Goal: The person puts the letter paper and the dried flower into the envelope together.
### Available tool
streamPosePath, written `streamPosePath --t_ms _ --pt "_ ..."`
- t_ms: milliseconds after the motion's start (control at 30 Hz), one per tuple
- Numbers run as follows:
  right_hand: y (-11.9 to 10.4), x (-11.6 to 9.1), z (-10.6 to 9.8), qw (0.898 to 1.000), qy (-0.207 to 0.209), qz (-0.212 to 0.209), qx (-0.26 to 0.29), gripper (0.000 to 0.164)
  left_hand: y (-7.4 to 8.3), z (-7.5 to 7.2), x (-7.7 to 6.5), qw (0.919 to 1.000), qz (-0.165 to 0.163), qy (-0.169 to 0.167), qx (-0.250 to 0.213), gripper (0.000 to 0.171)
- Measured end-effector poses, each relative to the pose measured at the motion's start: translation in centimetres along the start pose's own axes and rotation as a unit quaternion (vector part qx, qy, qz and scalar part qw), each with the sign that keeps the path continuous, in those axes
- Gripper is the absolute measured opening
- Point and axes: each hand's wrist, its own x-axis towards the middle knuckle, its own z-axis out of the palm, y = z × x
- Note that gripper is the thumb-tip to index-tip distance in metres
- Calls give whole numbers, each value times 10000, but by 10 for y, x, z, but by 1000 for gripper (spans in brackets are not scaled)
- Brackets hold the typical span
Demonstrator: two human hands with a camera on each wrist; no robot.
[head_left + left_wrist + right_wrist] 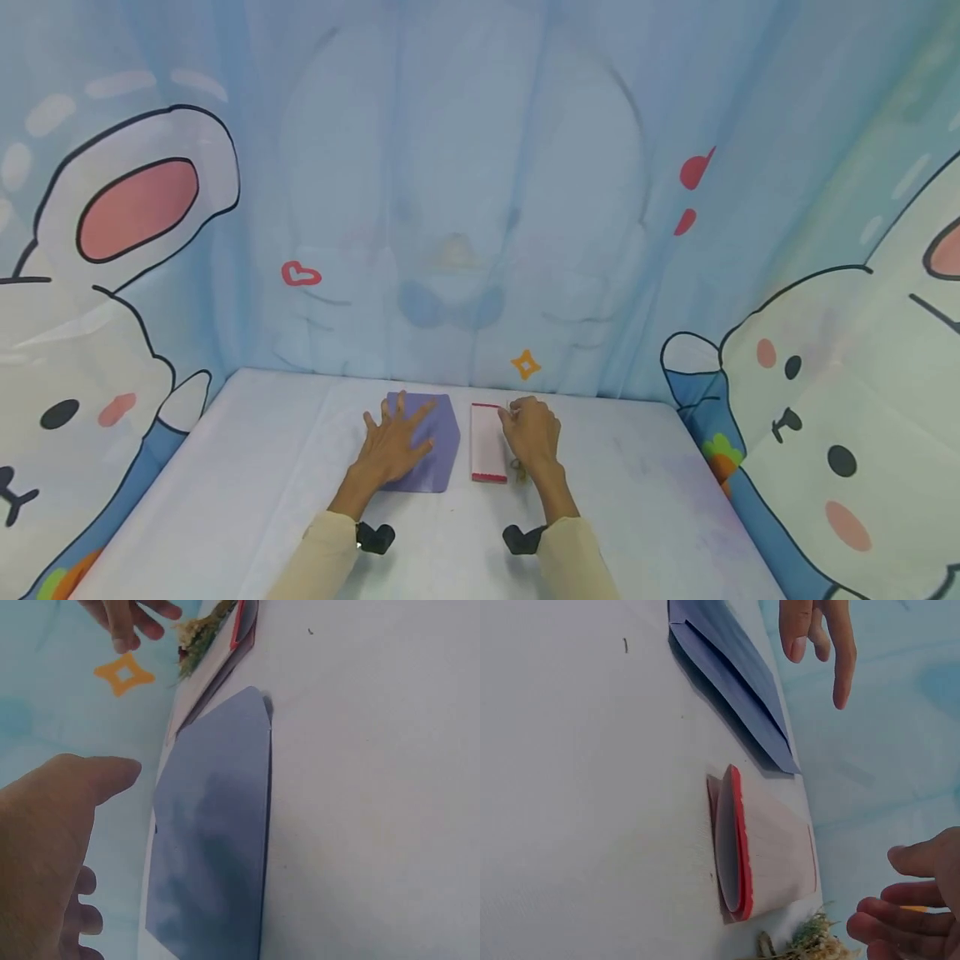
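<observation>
My left hand (393, 446) is spread above a purple envelope (444, 442), covering its left part in the head view. In the left wrist view a gap shows between the thumb of the left hand (45, 817) and the envelope (210, 825). My right hand (534, 433) hovers with loosely bent fingers over a small bunch of dried flowers (810, 941), which it partly hides in the head view. Nothing shows between the fingers of the right hand (922, 900). Between the hands lies a folded pale pink paper with red edges (776, 847), its layers slightly raised.
A white cloth covers the table (637, 483). Behind it hangs a light blue curtain (465, 167) with cartoon rabbits printed on both sides. A tiny dark scrap (625, 646) lies on the cloth near the envelope.
</observation>
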Motion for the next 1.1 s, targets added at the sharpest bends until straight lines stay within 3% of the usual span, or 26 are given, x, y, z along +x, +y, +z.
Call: streamPosePath --t_ms 167,367,833,1100 --pt "-2 -8 6 9979 -314 554 155 27 -1 8 -3 9999 -73 -107 -57 63" --pt "-5 -20 16 9953 -416 867 145 25 -3 20 -12 9990 -306 -296 -105 60" --pt "-10 -38 31 9923 -122 1206 249 29 2 26 -24 9995 -226 -222 90 55" --pt "-7 -41 36 9883 170 1433 489 26 4 30 -23 9995 -173 -184 165 51"
